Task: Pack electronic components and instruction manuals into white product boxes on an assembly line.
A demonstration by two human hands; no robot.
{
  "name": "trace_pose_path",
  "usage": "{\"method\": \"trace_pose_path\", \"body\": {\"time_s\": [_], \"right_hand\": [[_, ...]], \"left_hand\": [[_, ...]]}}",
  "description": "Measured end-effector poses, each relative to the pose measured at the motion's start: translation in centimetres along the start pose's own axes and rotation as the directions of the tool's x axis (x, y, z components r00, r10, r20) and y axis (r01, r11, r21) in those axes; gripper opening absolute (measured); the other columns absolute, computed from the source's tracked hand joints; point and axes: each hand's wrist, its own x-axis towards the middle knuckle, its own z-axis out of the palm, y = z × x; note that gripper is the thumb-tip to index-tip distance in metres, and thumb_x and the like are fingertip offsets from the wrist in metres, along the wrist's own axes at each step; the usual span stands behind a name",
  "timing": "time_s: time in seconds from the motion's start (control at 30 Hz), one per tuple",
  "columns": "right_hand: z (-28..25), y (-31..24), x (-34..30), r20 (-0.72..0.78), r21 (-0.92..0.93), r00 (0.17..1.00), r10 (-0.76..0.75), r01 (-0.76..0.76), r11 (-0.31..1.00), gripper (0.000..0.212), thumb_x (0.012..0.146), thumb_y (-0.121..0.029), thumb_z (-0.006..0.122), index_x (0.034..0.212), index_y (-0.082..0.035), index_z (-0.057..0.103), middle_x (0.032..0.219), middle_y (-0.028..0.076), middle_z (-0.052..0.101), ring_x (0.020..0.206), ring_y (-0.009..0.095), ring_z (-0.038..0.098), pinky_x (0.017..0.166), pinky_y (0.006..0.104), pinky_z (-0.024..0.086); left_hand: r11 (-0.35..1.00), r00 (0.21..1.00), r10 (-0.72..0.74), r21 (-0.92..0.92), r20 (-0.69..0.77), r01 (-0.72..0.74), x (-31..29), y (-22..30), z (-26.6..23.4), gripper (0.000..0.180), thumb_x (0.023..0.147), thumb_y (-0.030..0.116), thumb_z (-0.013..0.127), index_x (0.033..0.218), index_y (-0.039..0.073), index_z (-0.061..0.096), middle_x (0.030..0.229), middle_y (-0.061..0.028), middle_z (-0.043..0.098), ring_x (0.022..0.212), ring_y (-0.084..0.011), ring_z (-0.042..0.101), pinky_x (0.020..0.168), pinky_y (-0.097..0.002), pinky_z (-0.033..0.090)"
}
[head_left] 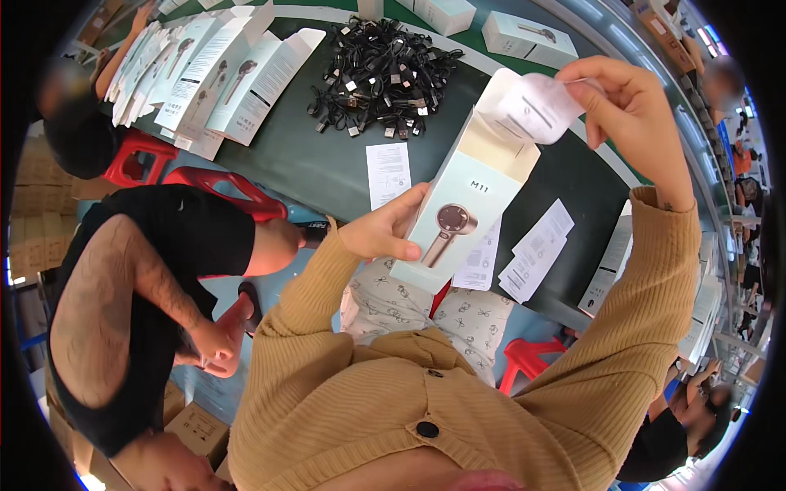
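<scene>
My left hand (378, 231) is closed round the lower part of a pale blue carton (483, 182), which has a handheld fan printed on its front. The carton tilts over the near edge of the table, its upper end open with the flaps spread. Above that opening, my right hand (626, 102) pinches the edge of a whitish, rounded packet (536, 108) that looks like a thin bag. Part of the packet lies in front of the carton's mouth; what it contains is unclear. Folded printed leaflets (536, 252) lie on the table beside the carton, and a single sheet (388, 174) lies to its left.
A heap of black charging cables (385, 74) covers the middle of the dark green table (286, 164). Open cartons (246, 86) stand stacked at the far left, closed cartons (530, 38) at the back. A person in black (164, 245) sits close on my left, near red stools (221, 190).
</scene>
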Motion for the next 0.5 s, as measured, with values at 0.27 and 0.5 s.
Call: {"method": "trace_pose_path", "body": {"time_s": [0.27,0.5], "right_hand": [[-1.6,1.7,0.9,-0.054,-0.022,0.998,0.013,-0.014,1.0,0.02,0.091,-0.011,0.058,0.106,0.0,0.066,0.073,0.003,0.063,0.049,0.005,0.052,0.045,0.0181,0.038],[-2.3,2.5,1.2,0.001,-0.009,1.0,0.03,-0.03,0.999,0.02,0.093,-0.013,0.058,0.106,0.0,0.066,0.071,0.002,0.062,0.047,0.004,0.049,0.044,0.0179,0.038]], "left_hand": [[0.999,1.0,0.018,-0.04,-0.013,-0.018,0.0,0.0,0.4,0.103,0.069,0.021,0.082,0.146,0.002,0.016,0.145,-0.009,0.031,0.135,-0.0184,0.028,0.111,-0.0335,0.022],[0.999,0.999,0.053,0.009,-0.007,-0.053,-0.1,0.0,0.5,0.11,0.07,0.025,0.081,0.149,0.0,0.008,0.15,-0.0106,0.025,0.138,-0.0198,0.023,0.113,-0.0336,0.019]]}}
